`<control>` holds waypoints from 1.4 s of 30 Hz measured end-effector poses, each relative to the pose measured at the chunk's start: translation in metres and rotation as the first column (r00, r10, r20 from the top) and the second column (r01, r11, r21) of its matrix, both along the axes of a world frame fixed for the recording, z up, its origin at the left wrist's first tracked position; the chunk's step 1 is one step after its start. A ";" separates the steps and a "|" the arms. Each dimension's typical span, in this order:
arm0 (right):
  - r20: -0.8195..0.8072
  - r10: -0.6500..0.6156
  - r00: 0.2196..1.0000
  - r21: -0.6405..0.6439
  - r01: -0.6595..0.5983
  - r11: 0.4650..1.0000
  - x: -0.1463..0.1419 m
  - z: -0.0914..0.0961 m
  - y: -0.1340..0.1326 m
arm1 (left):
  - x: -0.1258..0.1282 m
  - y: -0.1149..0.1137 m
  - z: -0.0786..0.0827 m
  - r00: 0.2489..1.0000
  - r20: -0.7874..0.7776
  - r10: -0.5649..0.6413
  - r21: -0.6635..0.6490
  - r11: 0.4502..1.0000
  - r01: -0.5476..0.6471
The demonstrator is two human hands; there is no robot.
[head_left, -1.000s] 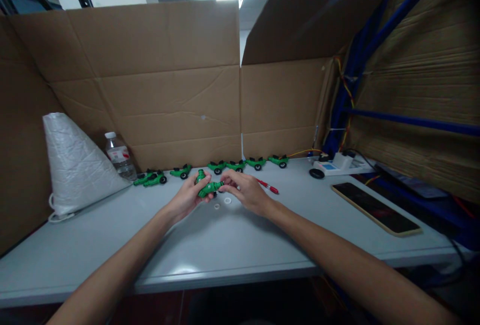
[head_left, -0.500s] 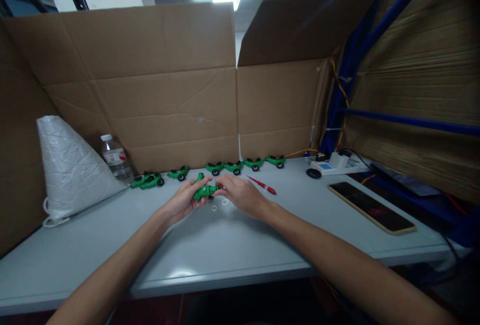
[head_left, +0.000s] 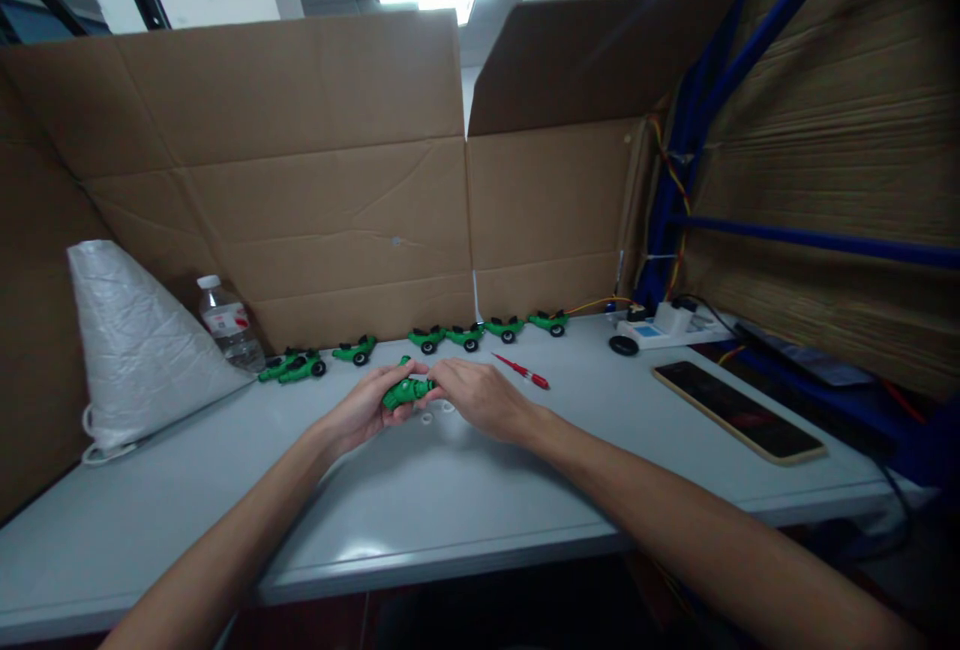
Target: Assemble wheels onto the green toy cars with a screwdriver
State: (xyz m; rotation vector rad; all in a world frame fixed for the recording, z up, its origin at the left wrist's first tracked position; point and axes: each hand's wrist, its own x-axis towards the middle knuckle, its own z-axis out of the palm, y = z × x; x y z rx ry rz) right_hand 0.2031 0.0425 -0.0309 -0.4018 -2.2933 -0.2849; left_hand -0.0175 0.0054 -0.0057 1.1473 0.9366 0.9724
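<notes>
Above the middle of the table, my left hand [head_left: 365, 405] is closed around a green plastic toy part [head_left: 406, 392], partly hidden by the fingers. My right hand [head_left: 480, 394] meets it from the other side, its fingertips pinched at the part's right end. What exactly those fingertips grip is hidden. Just below the hands lie small white rings [head_left: 427, 418] on the table. Beyond them stand several green toy vehicles with black wheels, among them one toy vehicle [head_left: 355, 350] left of centre and another toy vehicle [head_left: 549, 323] at the right end of the row.
A red screwdriver [head_left: 520, 370] lies right of my hands. Farther right are a phone [head_left: 739, 410], a black ring [head_left: 624, 345] and a white power strip [head_left: 679, 326]. At left, a silvery bag [head_left: 142, 360] leans by a water bottle [head_left: 229, 322]. Cardboard [head_left: 322, 220] walls the back.
The green part has turned in my hands, and its upper piece shows less now. The right fingers have closed in nearer to the left hand. The camera view has shifted slightly.
</notes>
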 end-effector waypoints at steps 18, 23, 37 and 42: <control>-0.002 0.024 1.000 -0.017 -0.024 1.000 0.002 0.004 0.001 | 0.001 0.000 0.003 0.993 -0.075 0.091 0.099 0.992 -0.084; -0.029 -0.018 0.999 -0.099 0.015 0.995 0.002 0.008 -0.001 | 0.003 0.003 0.000 0.964 -0.137 0.226 0.209 0.958 -0.195; -0.131 0.078 0.988 -0.265 -0.111 0.958 -0.004 0.001 0.002 | 0.001 0.010 -0.005 0.923 -0.256 0.286 0.354 0.917 -0.186; -0.120 0.078 0.990 -0.286 -0.109 0.952 -0.004 0.001 0.004 | 0.003 0.008 -0.005 0.915 -0.270 0.299 0.367 0.911 -0.189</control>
